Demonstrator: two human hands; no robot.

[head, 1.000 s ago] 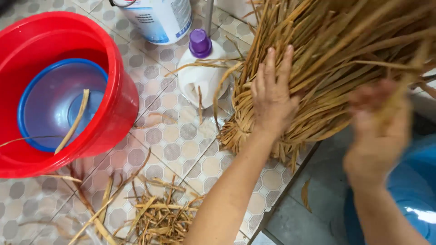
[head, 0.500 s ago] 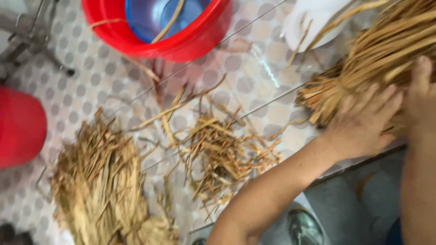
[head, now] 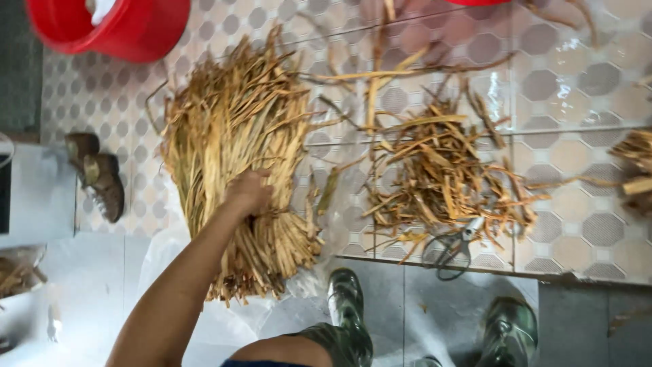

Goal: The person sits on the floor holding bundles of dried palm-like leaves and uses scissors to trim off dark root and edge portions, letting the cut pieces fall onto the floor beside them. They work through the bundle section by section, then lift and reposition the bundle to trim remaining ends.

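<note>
My left hand [head: 248, 192] reaches out from the lower left and closes on a thick bundle of dried yellow-brown plant strips [head: 234, 122] lying on the tiled floor. The fingers dig into the bundle's lower half. My right hand is out of view. To the right of the bundle lies a loose pile of short dried scraps [head: 441, 177], with a pair of scissors [head: 451, 248] at its near edge. The cut end of another bundle [head: 635, 170] shows at the right edge.
A red bucket [head: 115, 27] stands at the top left. A pair of brown shoes [head: 102, 183] lies left of the bundle. My green rubber boots [head: 350, 306] are at the bottom, on a grey step. Clear plastic sheet [head: 170, 272] lies under the bundle's near end.
The view has swung left, away from the bundle at the right. My left hand left that bundle and now grips the one on the floor. My right hand has gone out of view.
</note>
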